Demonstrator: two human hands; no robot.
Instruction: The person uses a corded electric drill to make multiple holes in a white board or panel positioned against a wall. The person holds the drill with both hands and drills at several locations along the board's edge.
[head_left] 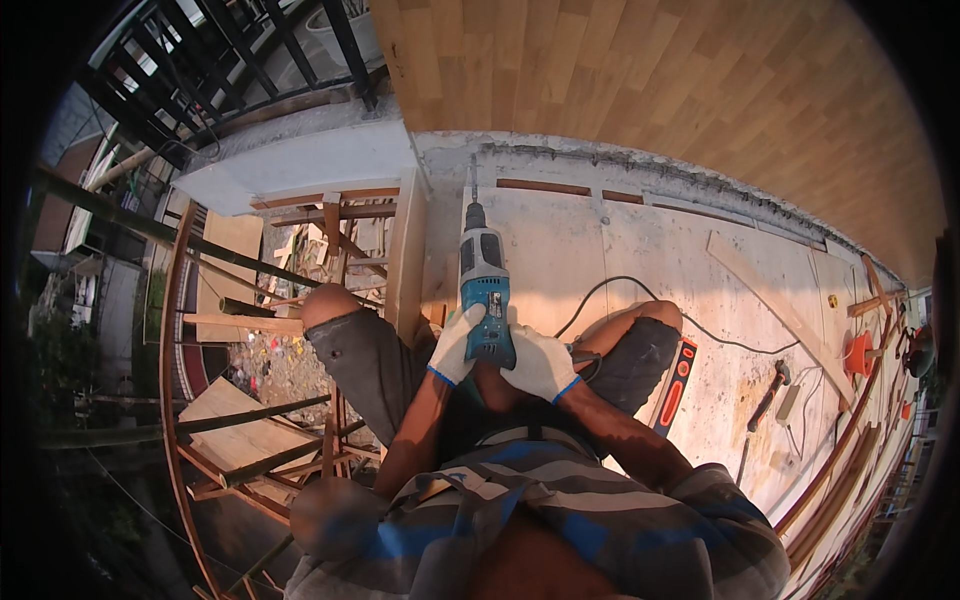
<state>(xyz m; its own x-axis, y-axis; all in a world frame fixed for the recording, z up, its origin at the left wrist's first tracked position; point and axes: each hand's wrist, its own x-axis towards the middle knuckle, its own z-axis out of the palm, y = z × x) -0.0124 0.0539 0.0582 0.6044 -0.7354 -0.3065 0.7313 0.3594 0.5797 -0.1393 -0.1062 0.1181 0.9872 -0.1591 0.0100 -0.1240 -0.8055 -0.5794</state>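
A teal and grey rotary hammer drill (pixel 487 300) points away from me, between my knees. My left hand (pixel 457 346), in a white work glove with a blue cuff, is closed on the left side of its body. My right hand (pixel 541 363), gloved the same way, wraps the rear handle; its fingers are partly hidden. The long drill bit (pixel 474 178) reaches to the rough concrete edge (pixel 450 152) below the tiled surface. Whether the tip is inside the concrete, I cannot tell. A black power cord (pixel 640 284) curves off to the right.
Pale plywood boards (pixel 650 250) lie under me. On the right are a red spirit level (pixel 676 388), a hammer (pixel 768 395), a wooden strip (pixel 770 305) and an orange bucket (pixel 858 354). To the left, bamboo poles (pixel 210 238) and timber framing cross an open drop with rubble below.
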